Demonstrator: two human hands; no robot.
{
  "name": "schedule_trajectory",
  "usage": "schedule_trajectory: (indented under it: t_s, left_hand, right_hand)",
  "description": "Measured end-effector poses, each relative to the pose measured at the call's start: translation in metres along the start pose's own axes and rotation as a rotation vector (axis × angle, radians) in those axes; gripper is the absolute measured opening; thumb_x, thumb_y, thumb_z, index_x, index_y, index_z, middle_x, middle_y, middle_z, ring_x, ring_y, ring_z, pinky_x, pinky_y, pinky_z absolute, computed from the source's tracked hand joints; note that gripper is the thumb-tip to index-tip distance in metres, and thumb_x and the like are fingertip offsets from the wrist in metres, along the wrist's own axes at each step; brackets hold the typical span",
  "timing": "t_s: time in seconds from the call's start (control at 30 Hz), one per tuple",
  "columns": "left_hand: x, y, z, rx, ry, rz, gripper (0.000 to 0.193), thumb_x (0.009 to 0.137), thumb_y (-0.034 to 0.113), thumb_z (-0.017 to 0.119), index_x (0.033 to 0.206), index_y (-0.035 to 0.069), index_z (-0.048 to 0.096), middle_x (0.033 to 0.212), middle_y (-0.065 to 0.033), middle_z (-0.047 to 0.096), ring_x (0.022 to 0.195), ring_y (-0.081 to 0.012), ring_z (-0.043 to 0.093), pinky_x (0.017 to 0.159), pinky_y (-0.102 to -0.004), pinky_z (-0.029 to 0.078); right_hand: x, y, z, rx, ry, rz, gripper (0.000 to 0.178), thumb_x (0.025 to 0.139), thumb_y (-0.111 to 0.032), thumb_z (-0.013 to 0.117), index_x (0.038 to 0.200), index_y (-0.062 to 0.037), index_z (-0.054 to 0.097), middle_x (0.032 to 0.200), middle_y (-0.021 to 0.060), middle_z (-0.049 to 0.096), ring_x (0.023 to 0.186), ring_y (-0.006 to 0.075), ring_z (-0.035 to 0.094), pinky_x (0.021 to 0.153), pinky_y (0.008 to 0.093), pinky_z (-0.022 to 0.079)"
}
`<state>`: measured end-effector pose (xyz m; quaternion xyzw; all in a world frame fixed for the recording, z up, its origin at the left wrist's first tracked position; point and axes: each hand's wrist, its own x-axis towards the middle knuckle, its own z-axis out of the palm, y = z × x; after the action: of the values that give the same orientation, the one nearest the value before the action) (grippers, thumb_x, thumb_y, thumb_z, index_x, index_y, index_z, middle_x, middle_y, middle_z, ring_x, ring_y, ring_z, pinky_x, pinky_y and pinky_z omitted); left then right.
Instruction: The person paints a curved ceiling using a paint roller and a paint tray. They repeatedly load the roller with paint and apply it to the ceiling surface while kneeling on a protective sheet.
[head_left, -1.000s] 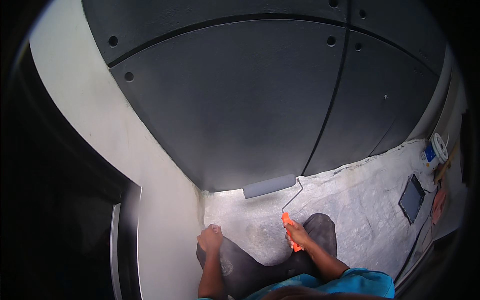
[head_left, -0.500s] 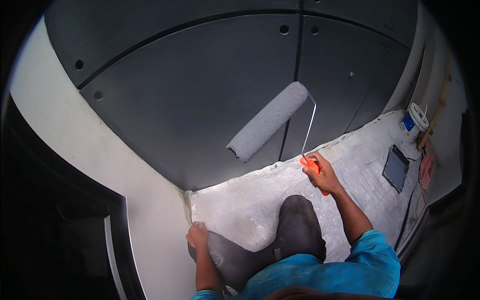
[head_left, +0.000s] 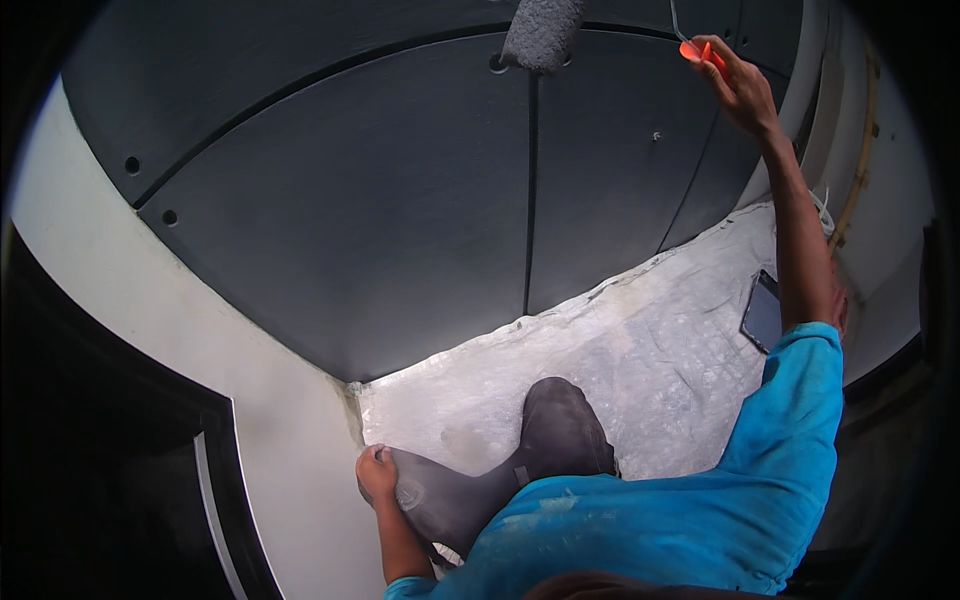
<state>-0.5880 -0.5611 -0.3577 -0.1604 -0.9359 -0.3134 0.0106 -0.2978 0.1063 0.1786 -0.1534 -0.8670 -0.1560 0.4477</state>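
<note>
My right hand (head_left: 735, 85) is raised to the upper right, closed around the orange handle of a paint roller (head_left: 545, 38). The roller's fuzzy grey sleeve is up against the dark grey panelled wall (head_left: 400, 190), over a seam; its top end is cut off by the picture's edge. Only a short piece of the metal frame shows above the handle. Low on the left, my left hand (head_left: 377, 472) rests on my bent knee with its fingers curled in. I see nothing held in it.
A pale, wrinkled floor sheet (head_left: 640, 360) runs along the wall's foot. On it at the right lies a dark paint tray (head_left: 763, 312), partly behind my arm. A white bucket (head_left: 822, 212) shows just beyond my arm. A white side wall (head_left: 200, 330) stands close on the left.
My right hand has lifted the roller up and away, from in front of the lower panel to the upper part of the wall. My left hand stays on my knee.
</note>
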Motion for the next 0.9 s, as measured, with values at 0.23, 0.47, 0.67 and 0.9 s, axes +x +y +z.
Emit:
schedule_trajectory:
  t_s: [0.23,0.47,0.67,0.9]
  left_hand:
    - [-0.002,0.024,0.007,0.056,-0.035,0.069,0.014,0.09,0.019,0.073,0.096,0.007,0.075,0.107,-0.0147,0.073,0.112,-0.037,0.064,0.109,-0.047,0.042]
    - [-0.002,0.025,0.012,0.086,0.003,0.056,0.014,0.09,0.018,0.073,0.099,0.008,0.076,0.11,-0.0162,0.073,0.116,-0.0374,0.064,0.111,-0.0501,0.04]
    - [0.0,0.023,0.012,0.088,-0.032,0.007,0.016,0.091,0.018,0.073,0.101,0.007,0.077,0.115,-0.0179,0.074,0.119,-0.0374,0.064,0.111,-0.05,0.041]
    - [0.0,0.025,0.01,0.072,-0.017,0.021,0.015,0.092,0.018,0.072,0.101,0.006,0.075,0.113,-0.0175,0.073,0.118,-0.0389,0.063,0.11,-0.0488,0.042]
  right_hand:
    - [0.089,0.011,-0.037,-0.249,0.105,-0.22,0.035,0.106,-0.046,0.06,0.121,-0.0141,0.061,0.082,0.0121,0.072,0.068,0.0329,0.072,0.06,0.042,0.055]
    - [0.109,0.026,-0.026,-0.313,0.016,-0.159,0.033,0.102,-0.044,0.066,0.118,-0.015,0.066,0.091,0.0131,0.076,0.081,0.0356,0.075,0.068,0.0454,0.058]
    - [0.117,0.02,-0.008,-0.305,-0.034,-0.144,0.031,0.1,-0.04,0.07,0.119,-0.0154,0.066,0.095,0.0113,0.077,0.083,0.0341,0.075,0.069,0.0457,0.058]
    - [0.128,0.006,-0.001,-0.354,-0.007,-0.175,0.031,0.1,-0.039,0.071,0.119,-0.0157,0.066,0.096,0.0096,0.077,0.084,0.0325,0.076,0.07,0.0447,0.059]
